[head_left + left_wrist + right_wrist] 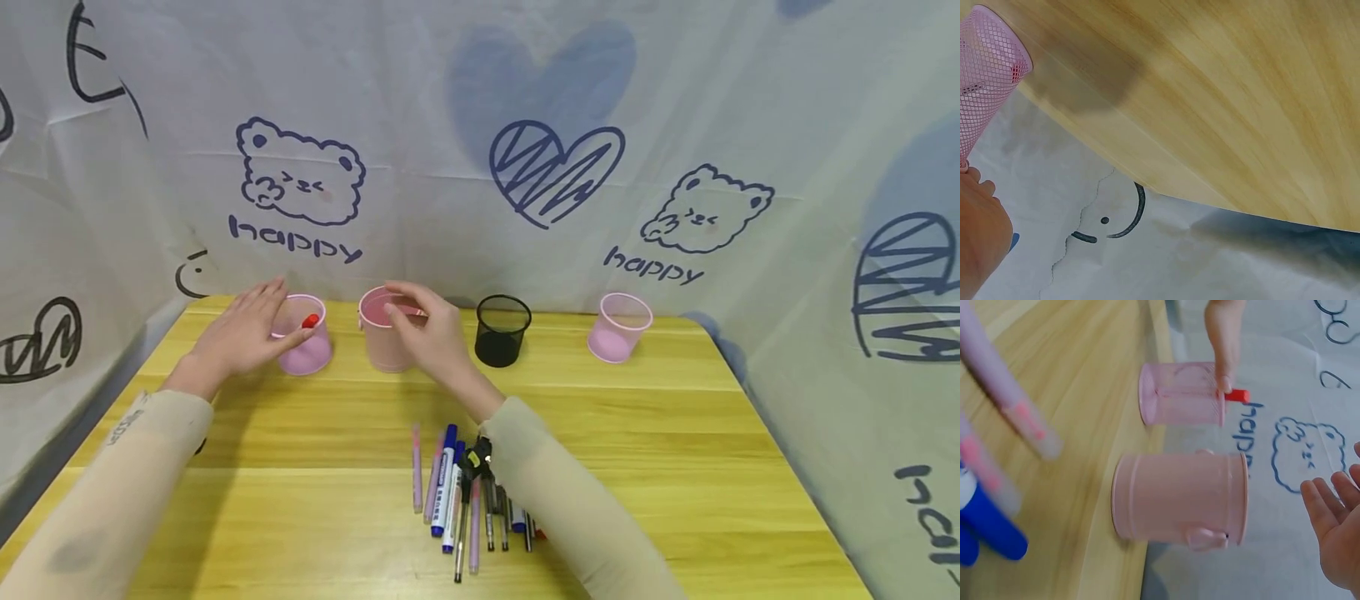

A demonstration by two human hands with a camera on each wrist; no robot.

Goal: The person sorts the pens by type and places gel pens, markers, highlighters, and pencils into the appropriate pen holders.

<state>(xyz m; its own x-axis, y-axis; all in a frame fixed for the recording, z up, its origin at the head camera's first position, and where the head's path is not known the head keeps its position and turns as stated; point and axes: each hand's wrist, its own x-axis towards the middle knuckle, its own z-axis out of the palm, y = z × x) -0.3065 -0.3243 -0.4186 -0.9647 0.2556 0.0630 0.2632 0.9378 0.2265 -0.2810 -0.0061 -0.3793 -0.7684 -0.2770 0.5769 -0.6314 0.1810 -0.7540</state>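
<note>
A pink mesh cup (306, 354) stands at the back left of the table, with a red-capped pen (1237, 395) leaning inside it. My left hand (243, 329) rests at that cup's rim, fingers stretched and the thumb near the red cap; the left wrist view catches part of this hand (984, 234) by the cup (988, 75). Beside it is a solid pink bucket (386, 346) with small handle lugs. Over the bucket's mouth hovers my right hand (435, 337), holding nothing; its fingers (1319, 509) look straight in the right wrist view.
A black mesh cup (498, 346) and another pink mesh cup (615, 337) stand farther right along the back edge. Several pens and markers (444, 479) lie in a pile at the front middle, partly under my right forearm. A printed cloth (420, 92) hangs behind the table.
</note>
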